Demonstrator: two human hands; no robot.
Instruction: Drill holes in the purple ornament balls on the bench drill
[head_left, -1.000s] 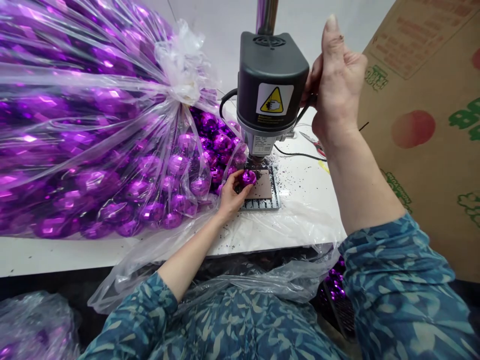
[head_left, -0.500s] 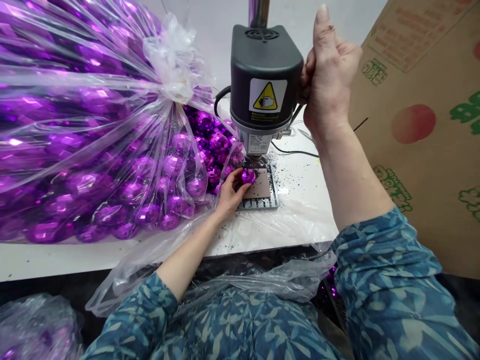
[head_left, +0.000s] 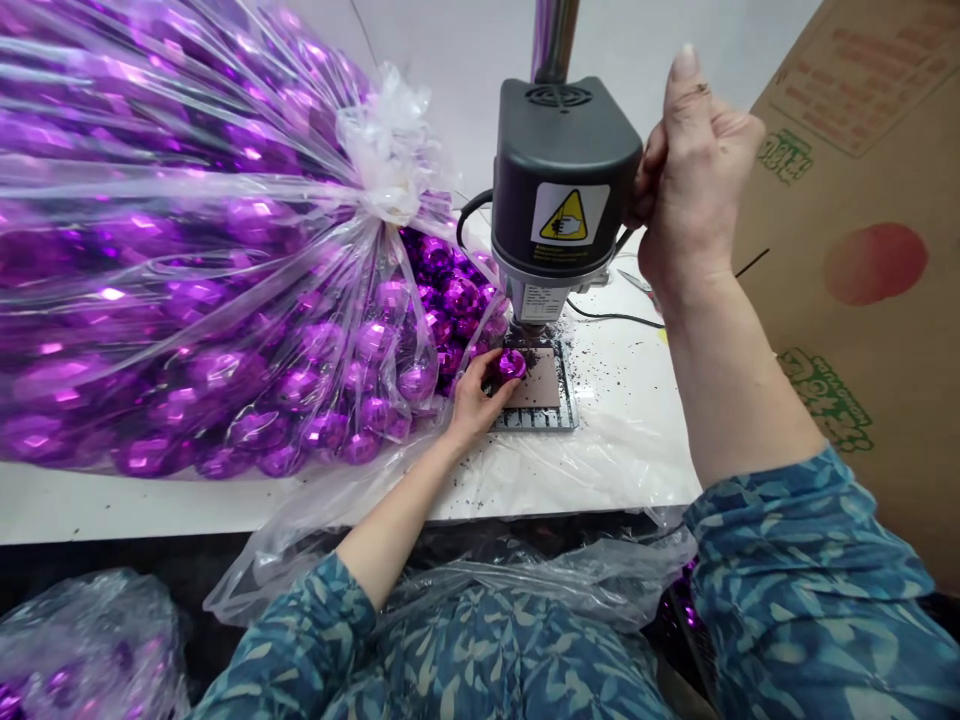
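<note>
Between the thumb and fingers of my left hand [head_left: 478,398] is a shiny purple faceted ball [head_left: 512,364]. It rests over a flat brownish pad [head_left: 541,378] on the slotted base plate [head_left: 536,420], just under the drill press [head_left: 566,170]. The tool tip under the motor head is mostly hidden. My right hand [head_left: 694,190] is raised at the machine's right side, fingers curled round its handle and thumb pointing up. Most of that handle is hidden by the hand.
A large tied clear bag [head_left: 225,300] of purple balls fills the left. Loose purple balls [head_left: 457,295] lie behind my left hand. A cardboard box [head_left: 862,350] stands at right. Dark shavings dot the white table [head_left: 630,380]; a black cable [head_left: 615,317] runs behind.
The whole view has shifted, so everything sits further right and slightly lower. The ball looks turned in my left fingers. My right hand keeps its grip beside the machine.
</note>
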